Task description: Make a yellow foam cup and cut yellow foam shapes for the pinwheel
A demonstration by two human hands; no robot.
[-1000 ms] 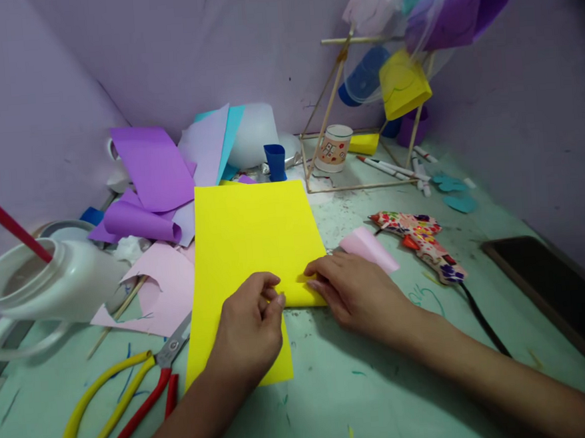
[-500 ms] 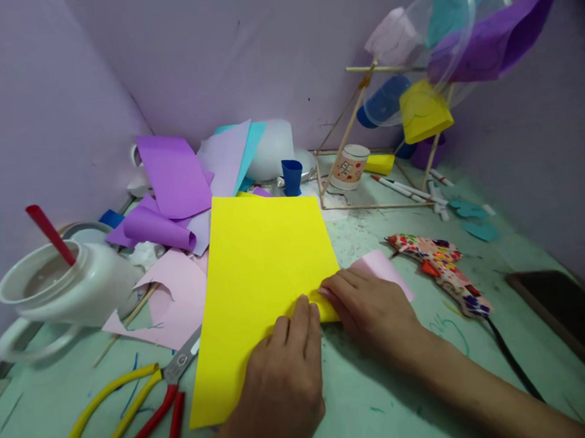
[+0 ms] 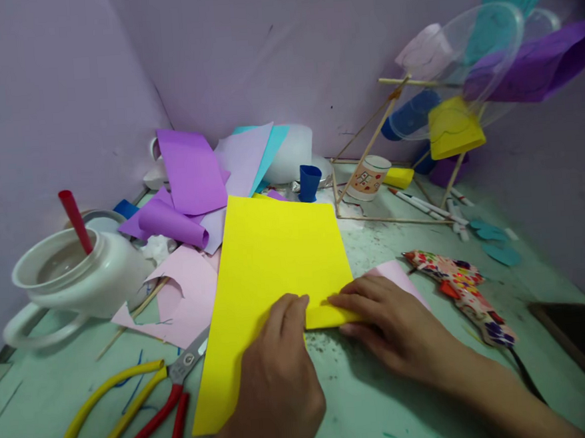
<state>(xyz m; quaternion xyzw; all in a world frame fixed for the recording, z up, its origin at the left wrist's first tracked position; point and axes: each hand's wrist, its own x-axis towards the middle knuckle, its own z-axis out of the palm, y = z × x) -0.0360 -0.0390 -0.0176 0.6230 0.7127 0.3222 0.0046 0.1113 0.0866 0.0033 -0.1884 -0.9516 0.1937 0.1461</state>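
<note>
A yellow paper sheet (image 3: 275,260) lies flat on the pale green table (image 3: 375,400), its near right corner folded up. My left hand (image 3: 278,373) rests on the sheet's near part, fingers stretched flat and pressing along the fold. My right hand (image 3: 394,322) lies at the sheet's right edge, fingers extended and holding down the folded corner. A pale pink paper piece (image 3: 399,275) pokes out from behind my right hand.
Yellow and red scissors (image 3: 125,411) lie near left. A white jug (image 3: 71,281) with a red stick stands at left. Purple, pink and blue papers (image 3: 190,186) pile at the back. A stick frame (image 3: 383,166) with paper cones, a cup, markers and a patterned glue gun (image 3: 457,287) sit at right.
My left hand went from a pinch on the sheet's near edge to lying flat over the fold. The view shifted left and up; my right hand stayed on the corner.
</note>
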